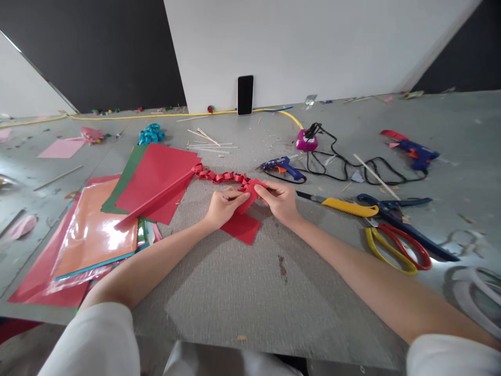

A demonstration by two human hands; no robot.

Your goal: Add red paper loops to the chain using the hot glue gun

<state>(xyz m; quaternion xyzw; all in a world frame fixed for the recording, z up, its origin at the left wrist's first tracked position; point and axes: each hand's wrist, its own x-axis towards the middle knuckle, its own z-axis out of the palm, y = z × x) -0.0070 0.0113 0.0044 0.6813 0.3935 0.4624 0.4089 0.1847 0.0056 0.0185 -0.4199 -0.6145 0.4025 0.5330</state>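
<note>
Looking left first: a plastic-sleeved pack of orange paper [94,224] with red sheets [152,180] overlapping it, probably stacked there for easy reach. Then a folded red paper chain [221,178] runs behind the left hand [225,209], which is pinching a small red paper piece [249,198]. The right hand [282,201] is clamped on its other side, likely steadying it above the table [235,292]. Blue glue gun [285,168] and yellow-handled cutter [348,207] lie rightward, seemingly parked away from the paper.

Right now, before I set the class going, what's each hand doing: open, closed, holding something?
Left hand: closed, pinching the red paper.
Right hand: closed, pinching the same red paper.
</note>
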